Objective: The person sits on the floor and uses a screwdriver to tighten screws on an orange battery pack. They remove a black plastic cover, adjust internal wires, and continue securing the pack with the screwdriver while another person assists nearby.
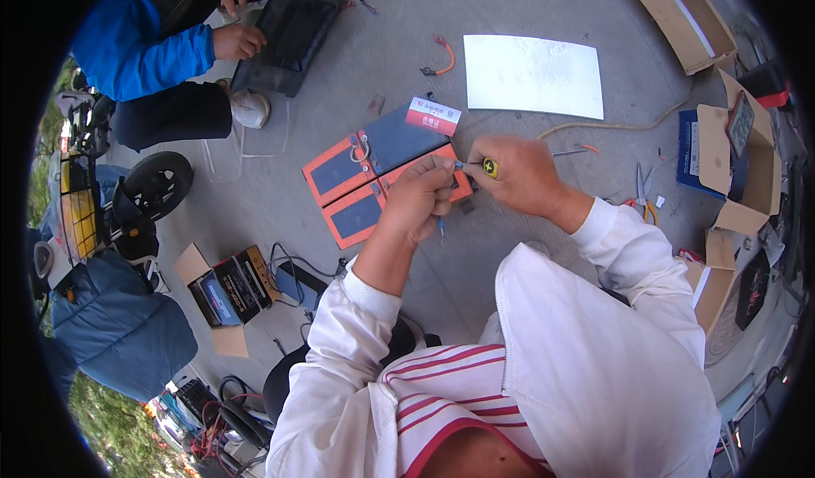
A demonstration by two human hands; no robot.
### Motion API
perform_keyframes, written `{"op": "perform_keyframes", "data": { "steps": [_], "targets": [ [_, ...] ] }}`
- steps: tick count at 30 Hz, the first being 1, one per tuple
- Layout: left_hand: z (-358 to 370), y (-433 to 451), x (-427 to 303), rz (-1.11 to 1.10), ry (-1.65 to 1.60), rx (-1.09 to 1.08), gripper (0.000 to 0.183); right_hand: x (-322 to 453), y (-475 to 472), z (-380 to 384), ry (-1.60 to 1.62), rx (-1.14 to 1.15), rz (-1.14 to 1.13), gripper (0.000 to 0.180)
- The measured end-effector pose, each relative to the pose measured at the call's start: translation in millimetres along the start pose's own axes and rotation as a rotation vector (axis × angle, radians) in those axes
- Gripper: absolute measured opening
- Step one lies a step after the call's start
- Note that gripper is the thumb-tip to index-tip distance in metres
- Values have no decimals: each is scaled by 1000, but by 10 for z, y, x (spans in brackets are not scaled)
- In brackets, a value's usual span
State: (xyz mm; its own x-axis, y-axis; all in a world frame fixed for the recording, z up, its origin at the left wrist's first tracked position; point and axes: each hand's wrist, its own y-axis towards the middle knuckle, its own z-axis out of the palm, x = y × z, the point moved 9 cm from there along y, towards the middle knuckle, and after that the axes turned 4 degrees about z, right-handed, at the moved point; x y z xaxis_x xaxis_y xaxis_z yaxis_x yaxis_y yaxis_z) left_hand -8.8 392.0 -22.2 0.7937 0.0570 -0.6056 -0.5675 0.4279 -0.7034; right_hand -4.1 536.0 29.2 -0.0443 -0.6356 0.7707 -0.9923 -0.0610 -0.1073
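Above a group of orange and dark-blue batteries [401, 137] on the concrete, my two hands meet. My left hand [420, 194] pinches a short blue wire [440, 223]; its lower end, with what looks like a ring terminal, hangs below the palm. My right hand [519, 172] is closed around a screwdriver [489, 167], whose yellow-and-black butt faces up. Its fingertips also touch the blue piece between the hands. A red-and-white printed card [434, 116] lies on the batteries. A curved silvery link [360, 149] joins terminals at their left.
A co-worker's hands [239, 38] rest at a black case [293, 32]. A white panel [533, 77] and orange cable [449, 58] lie beyond the batteries. Scissors [643, 188] and cardboard boxes [738, 159] are at right. An open box [232, 293], charger [299, 284] and wheel [158, 185] are left.
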Motion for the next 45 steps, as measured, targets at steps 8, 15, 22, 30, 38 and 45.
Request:
{"op": "perform_keyframes", "data": {
  "steps": [8,15,22,30,38,45],
  "targets": [
    [-85,27,36,80,-138,3,17,-142,37,137,499,137,110,36],
    [-32,3,43,20,-139,38,13,-19,31,-4,354,-19,-114,20],
    [-12,47,25,42,-187,66,14,-72,52,-24,386,-70,-88,15],
    [-64,-10,-235,395,318,18,14,-254,96,159,629,255,270,28],
    [-62,2,-263,419,716,-53,16,-343,99,283,467,202,164,23],
    [-231,88,93,110,110,-223,13,-300,117,326,158,99,273,26]
  ]
}}
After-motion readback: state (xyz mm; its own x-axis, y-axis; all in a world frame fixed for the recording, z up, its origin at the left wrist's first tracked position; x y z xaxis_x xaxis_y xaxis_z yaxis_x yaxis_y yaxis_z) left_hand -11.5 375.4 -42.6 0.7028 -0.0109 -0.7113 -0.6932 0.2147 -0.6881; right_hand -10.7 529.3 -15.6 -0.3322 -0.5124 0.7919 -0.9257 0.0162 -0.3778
